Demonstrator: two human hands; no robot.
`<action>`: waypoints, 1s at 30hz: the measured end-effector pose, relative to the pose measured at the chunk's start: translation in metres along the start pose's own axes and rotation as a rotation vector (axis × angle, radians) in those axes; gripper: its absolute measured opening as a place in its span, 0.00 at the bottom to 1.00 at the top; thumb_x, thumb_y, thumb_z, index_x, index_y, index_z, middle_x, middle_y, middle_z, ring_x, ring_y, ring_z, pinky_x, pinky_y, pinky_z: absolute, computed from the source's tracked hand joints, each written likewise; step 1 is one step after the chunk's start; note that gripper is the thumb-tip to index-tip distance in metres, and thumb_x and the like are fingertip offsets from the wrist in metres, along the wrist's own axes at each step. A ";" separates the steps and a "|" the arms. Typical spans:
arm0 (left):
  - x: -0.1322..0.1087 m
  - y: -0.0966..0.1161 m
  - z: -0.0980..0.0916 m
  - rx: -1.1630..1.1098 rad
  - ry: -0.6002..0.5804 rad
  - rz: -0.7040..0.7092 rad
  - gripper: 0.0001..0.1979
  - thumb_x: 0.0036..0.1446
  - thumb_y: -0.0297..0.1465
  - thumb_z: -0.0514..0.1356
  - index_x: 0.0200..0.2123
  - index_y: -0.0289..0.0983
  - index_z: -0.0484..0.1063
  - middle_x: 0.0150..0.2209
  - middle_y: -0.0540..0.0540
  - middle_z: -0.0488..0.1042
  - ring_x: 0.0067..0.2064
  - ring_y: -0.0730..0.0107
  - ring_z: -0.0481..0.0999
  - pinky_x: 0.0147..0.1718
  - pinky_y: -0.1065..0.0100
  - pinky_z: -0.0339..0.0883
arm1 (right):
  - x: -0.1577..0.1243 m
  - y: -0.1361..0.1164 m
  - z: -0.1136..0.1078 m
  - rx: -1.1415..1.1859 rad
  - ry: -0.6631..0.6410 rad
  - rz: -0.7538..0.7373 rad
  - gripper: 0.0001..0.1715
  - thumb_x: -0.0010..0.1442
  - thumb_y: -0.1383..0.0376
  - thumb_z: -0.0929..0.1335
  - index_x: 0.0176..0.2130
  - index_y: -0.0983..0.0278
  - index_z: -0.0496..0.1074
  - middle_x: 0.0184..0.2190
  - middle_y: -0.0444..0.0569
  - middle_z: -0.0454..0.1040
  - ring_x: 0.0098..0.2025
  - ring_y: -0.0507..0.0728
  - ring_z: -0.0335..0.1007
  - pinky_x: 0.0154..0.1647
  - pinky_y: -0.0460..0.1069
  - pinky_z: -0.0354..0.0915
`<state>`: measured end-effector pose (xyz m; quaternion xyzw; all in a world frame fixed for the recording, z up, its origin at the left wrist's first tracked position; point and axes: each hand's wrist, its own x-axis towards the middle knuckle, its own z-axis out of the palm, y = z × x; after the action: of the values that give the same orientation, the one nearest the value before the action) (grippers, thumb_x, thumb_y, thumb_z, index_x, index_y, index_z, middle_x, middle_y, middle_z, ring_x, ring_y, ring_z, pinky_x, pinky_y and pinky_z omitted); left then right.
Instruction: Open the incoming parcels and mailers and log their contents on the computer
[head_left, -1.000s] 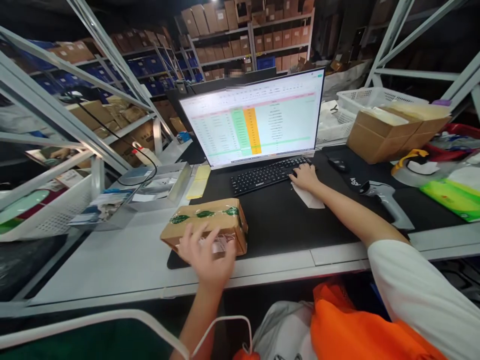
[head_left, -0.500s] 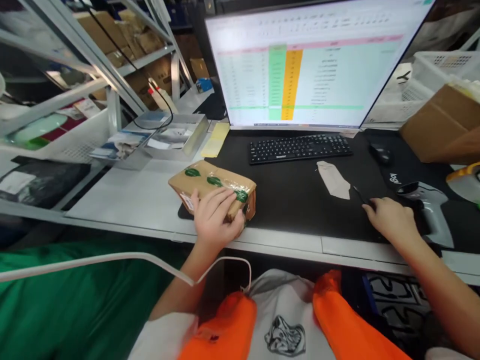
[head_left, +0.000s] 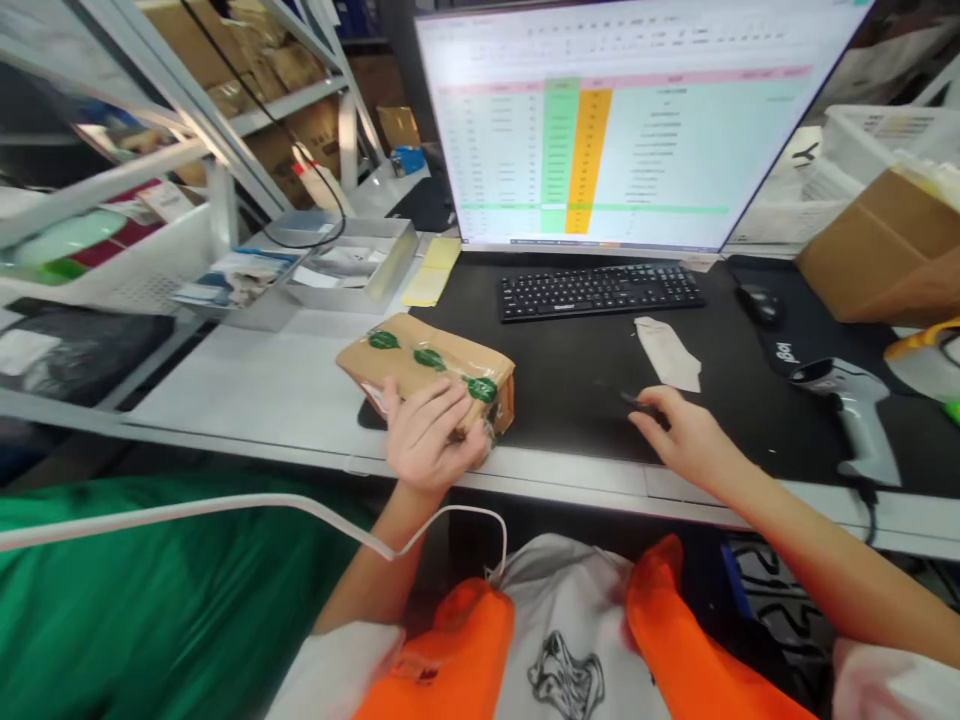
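Note:
A brown cardboard parcel with green leaf-like marks and clear tape lies near the table's front edge, left of the middle. My left hand grips its near right part, fingers stretched over the top and thumb at the near side. Over the black desk mat, my right hand is closed on a slim dark tool. Its tip points left toward the parcel and is blurred, so its exact kind is unclear. Beyond this hand lies a whitish piece of paper.
Behind stand a keyboard and a monitor. On the right are a barcode scanner, a mouse and an open carton. A grey tray and yellow notes lie left. A white cable crosses in front.
My right hand has moved left with the dark tool, away from the scanner and toward the parcel. My left hand and the parcel stay in place.

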<state>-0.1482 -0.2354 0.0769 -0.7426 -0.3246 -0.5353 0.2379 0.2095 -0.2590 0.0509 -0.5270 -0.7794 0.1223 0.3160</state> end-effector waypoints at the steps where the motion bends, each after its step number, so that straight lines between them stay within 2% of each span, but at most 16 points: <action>1: 0.001 0.002 0.000 0.016 0.008 -0.006 0.11 0.52 0.27 0.67 0.41 0.40 0.78 0.38 0.45 0.85 0.44 0.56 0.85 0.67 0.39 0.59 | 0.008 -0.016 0.008 -0.010 -0.046 -0.115 0.17 0.75 0.56 0.62 0.56 0.62 0.70 0.40 0.52 0.76 0.37 0.61 0.76 0.38 0.52 0.71; 4: 0.002 0.006 -0.002 0.034 0.011 -0.024 0.09 0.52 0.28 0.66 0.39 0.40 0.78 0.37 0.46 0.85 0.43 0.57 0.85 0.66 0.41 0.61 | 0.029 -0.053 0.026 -0.083 -0.145 -0.363 0.24 0.78 0.57 0.57 0.65 0.65 0.67 0.39 0.52 0.73 0.33 0.58 0.72 0.35 0.51 0.69; 7: 0.003 0.010 -0.007 0.018 -0.004 -0.049 0.09 0.52 0.27 0.66 0.39 0.40 0.78 0.38 0.46 0.85 0.43 0.57 0.86 0.66 0.41 0.61 | 0.046 -0.073 0.039 -0.166 -0.113 -0.500 0.27 0.79 0.57 0.56 0.64 0.69 0.68 0.36 0.51 0.70 0.30 0.57 0.68 0.31 0.50 0.64; 13: 0.003 0.013 -0.014 -0.015 -0.036 -0.097 0.10 0.51 0.26 0.67 0.39 0.40 0.78 0.40 0.45 0.85 0.45 0.58 0.85 0.67 0.43 0.60 | 0.061 -0.088 0.052 -0.195 -0.002 -0.663 0.25 0.79 0.58 0.57 0.61 0.69 0.72 0.34 0.51 0.69 0.30 0.57 0.66 0.32 0.51 0.61; 16: 0.004 0.013 -0.014 -0.030 -0.040 -0.096 0.10 0.52 0.26 0.67 0.39 0.40 0.78 0.40 0.45 0.85 0.45 0.58 0.85 0.67 0.43 0.59 | 0.072 -0.083 0.055 -0.206 0.012 -0.690 0.25 0.78 0.57 0.59 0.60 0.67 0.73 0.34 0.51 0.70 0.31 0.57 0.66 0.33 0.51 0.62; 18: 0.004 0.013 -0.013 -0.038 -0.035 -0.087 0.10 0.51 0.25 0.67 0.39 0.39 0.78 0.40 0.45 0.85 0.44 0.58 0.85 0.67 0.43 0.59 | 0.084 -0.063 0.054 -0.236 0.013 -0.615 0.24 0.77 0.56 0.60 0.59 0.65 0.75 0.35 0.52 0.72 0.32 0.58 0.68 0.34 0.52 0.63; 20: 0.003 0.014 -0.015 -0.042 -0.032 -0.077 0.10 0.51 0.25 0.68 0.39 0.39 0.78 0.39 0.45 0.85 0.45 0.57 0.85 0.67 0.43 0.59 | 0.097 -0.027 0.048 -0.265 0.084 -0.379 0.24 0.76 0.56 0.60 0.59 0.65 0.76 0.38 0.55 0.75 0.35 0.61 0.71 0.38 0.53 0.66; 22: -0.002 0.010 -0.021 -0.056 -0.040 -0.080 0.12 0.51 0.25 0.68 0.40 0.39 0.78 0.40 0.44 0.85 0.46 0.57 0.85 0.68 0.41 0.58 | 0.104 0.017 0.039 -0.270 0.193 -0.069 0.25 0.74 0.58 0.60 0.58 0.66 0.76 0.42 0.59 0.78 0.43 0.65 0.75 0.46 0.56 0.69; 25: -0.017 -0.011 -0.042 -0.165 -0.036 -0.127 0.11 0.54 0.27 0.65 0.42 0.39 0.78 0.43 0.44 0.84 0.51 0.53 0.83 0.67 0.37 0.57 | 0.099 0.070 0.030 -0.232 0.185 0.192 0.25 0.70 0.57 0.62 0.55 0.66 0.79 0.50 0.60 0.79 0.54 0.69 0.74 0.56 0.61 0.69; 27: -0.030 -0.034 -0.062 -0.265 0.114 -0.281 0.07 0.58 0.31 0.61 0.40 0.39 0.77 0.46 0.44 0.83 0.57 0.50 0.80 0.65 0.37 0.61 | 0.089 0.086 0.031 -0.175 0.137 0.252 0.25 0.68 0.55 0.63 0.52 0.65 0.80 0.50 0.59 0.79 0.56 0.70 0.74 0.57 0.62 0.70; 30: -0.050 -0.068 -0.094 -0.236 0.457 -0.676 0.11 0.62 0.37 0.58 0.41 0.38 0.76 0.50 0.43 0.81 0.57 0.52 0.79 0.61 0.44 0.69 | 0.076 0.083 0.039 -0.086 0.120 0.213 0.26 0.68 0.52 0.63 0.51 0.63 0.81 0.49 0.57 0.80 0.54 0.69 0.75 0.58 0.62 0.71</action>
<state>-0.2688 -0.2666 0.0591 -0.4785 -0.4253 -0.7677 0.0280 0.2283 -0.1502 0.0049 -0.6265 -0.7032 0.0898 0.3241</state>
